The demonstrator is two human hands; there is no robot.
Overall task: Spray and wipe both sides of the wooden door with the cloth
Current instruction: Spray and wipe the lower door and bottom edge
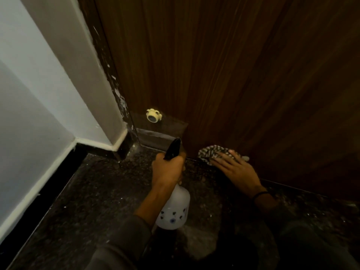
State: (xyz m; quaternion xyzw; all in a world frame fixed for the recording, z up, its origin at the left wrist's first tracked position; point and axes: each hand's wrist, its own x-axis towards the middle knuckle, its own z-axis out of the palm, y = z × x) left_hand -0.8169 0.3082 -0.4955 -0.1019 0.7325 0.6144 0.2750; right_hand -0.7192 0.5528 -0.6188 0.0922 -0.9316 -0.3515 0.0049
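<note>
Low along the bottom edge of the dark wooden door (233, 75), the right hand (235, 170) is pressing a striped grey cloth (211, 152) against it, fingers straight. The left hand (167, 170) is gripping a white plastic spray bottle (175, 209), fingers curled round its neck, above open speckled dark floor (93, 191).

One wooden door (233, 75) is showing, from twelve to three o'clock; one patterned cloth (211, 152) is lying against its foot at four o'clock; one spray bottle (175, 209) is showing at six o'clock; two hands are appearing, the left hand (167, 170) at six, the right hand (235, 170) at four; one dark wristband (260, 194) is circling the right wrist; one cream round stopper (153, 115) is sitting at ten o'clock.
</note>
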